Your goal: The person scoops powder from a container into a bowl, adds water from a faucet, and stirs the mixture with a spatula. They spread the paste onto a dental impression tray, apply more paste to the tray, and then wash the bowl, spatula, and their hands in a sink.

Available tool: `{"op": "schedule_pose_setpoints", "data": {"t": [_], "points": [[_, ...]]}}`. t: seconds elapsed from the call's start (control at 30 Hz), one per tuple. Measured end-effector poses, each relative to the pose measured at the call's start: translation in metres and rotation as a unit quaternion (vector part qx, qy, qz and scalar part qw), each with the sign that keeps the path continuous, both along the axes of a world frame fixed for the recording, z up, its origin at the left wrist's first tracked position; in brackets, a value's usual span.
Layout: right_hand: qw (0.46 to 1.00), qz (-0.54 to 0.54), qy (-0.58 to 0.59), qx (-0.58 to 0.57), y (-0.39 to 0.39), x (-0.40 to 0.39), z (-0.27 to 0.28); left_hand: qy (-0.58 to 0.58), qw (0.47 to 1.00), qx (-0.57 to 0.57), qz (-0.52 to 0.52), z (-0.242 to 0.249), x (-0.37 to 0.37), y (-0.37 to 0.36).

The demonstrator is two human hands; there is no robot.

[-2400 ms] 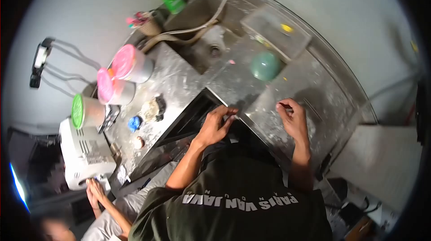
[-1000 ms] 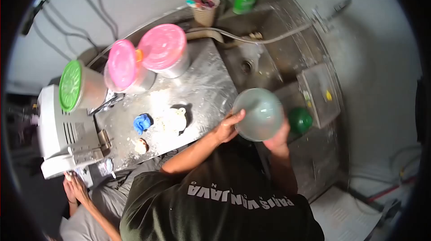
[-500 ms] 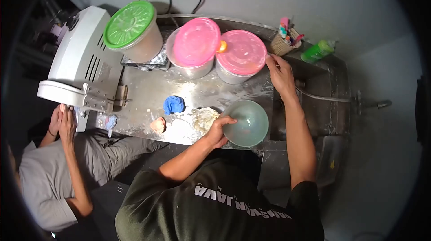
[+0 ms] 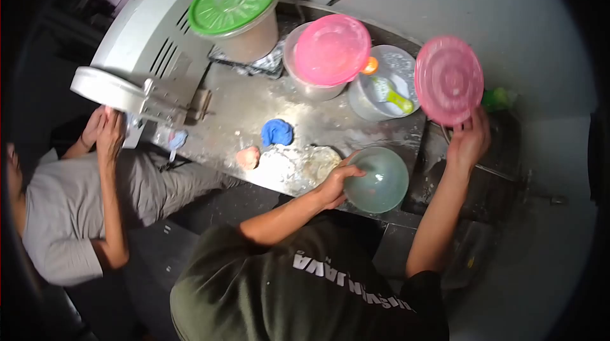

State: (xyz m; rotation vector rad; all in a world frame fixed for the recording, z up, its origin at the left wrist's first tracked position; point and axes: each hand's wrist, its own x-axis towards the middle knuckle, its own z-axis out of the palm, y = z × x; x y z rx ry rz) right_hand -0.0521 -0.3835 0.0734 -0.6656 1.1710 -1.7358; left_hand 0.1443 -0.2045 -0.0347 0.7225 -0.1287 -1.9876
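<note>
My left hand grips the rim of a pale green translucent bowl, thumb inside, at the counter's front edge. Held up by my right hand is a round pink lid, tilted, its edge between the fingers. To the left of that lid, an uncovered plastic tub contains white powder and a lime-green scoop. A second tub beside it has a pink lid lying askew on top. Left of the bowl are a whitish smeared patch, a blue lump and a peach-coloured lump.
A green-lidded tub stands on a dusty flat device at the back. At the left, another person's hands work by a white machine with a round disc. A sink lies to the right, below a green bottle.
My right hand has lifted the pink lid off the right tub and moved it rightward, exposing the powder and scoop. The bowl stays in my left hand. The whole view has shifted and turned.
</note>
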Motion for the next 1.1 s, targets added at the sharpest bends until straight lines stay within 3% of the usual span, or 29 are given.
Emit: {"op": "schedule_pose_setpoints", "data": {"t": [0.1, 0.2, 0.3, 0.4, 0.5, 0.57, 0.6, 0.63, 0.7, 0.77, 0.87, 0.97, 1.0, 1.1], "points": [[0.999, -0.002, 0.030, 0.038, 0.031, -0.071, -0.052, 0.024, 0.999, 0.025, -0.019, -0.008, 0.010, 0.008], [0.983, 0.013, 0.123, 0.135, 0.067, -0.089, -0.119, 0.012, 0.999, 0.031, 0.006, 0.004, 0.024, 0.014], [0.945, 0.074, 0.236, 0.213, 0.089, -0.078, -0.155, -0.001, 0.998, 0.064, -0.005, 0.011, 0.036, 0.017], [0.850, 0.157, 0.457, 0.209, 0.086, -0.067, -0.166, -0.058, 0.996, 0.066, 0.006, 0.014, 0.039, 0.013], [0.755, 0.025, 0.653, 0.049, 0.062, -0.027, -0.112, -0.104, 0.993, 0.053, 0.022, 0.019, 0.039, 0.010], [0.832, 0.026, 0.553, -0.036, 0.035, 0.004, -0.062, -0.130, 0.989, 0.048, 0.047, 0.022, 0.037, 0.008], [0.798, 0.047, 0.591, -0.112, 0.021, 0.019, -0.040, -0.144, 0.987, 0.046, 0.061, 0.026, 0.035, 0.006], [0.756, 0.067, 0.623, -0.187, 0.008, 0.034, -0.024, -0.157, 0.984, 0.043, 0.075, 0.029, 0.034, 0.004], [0.655, 0.210, 0.725, -0.046, -0.008, 0.068, -0.006, -0.131, 0.988, 0.039, 0.071, 0.029, 0.035, -0.003], [0.470, 0.314, 0.821, 0.075, -0.026, 0.094, -0.002, -0.128, 0.989, 0.022, 0.070, 0.034, 0.033, -0.013], [0.465, 0.282, 0.836, 0.079, -0.041, 0.109, -0.031, -0.145, 0.985, -0.009, 0.091, 0.040, 0.029, -0.029], [0.428, 0.248, 0.867, 0.058, -0.047, 0.115, -0.026, -0.167, 0.980, -0.035, 0.101, 0.034, 0.029, -0.037], [0.382, 0.233, 0.894, 0.018, -0.048, 0.114, -0.025, -0.173, 0.979, -0.026, 0.099, 0.034, 0.030, -0.038], [0.394, 0.220, 0.880, -0.151, -0.051, 0.101, -0.041, -0.150, 0.984, -0.016, 0.096, 0.034, 0.031, -0.039]]}}
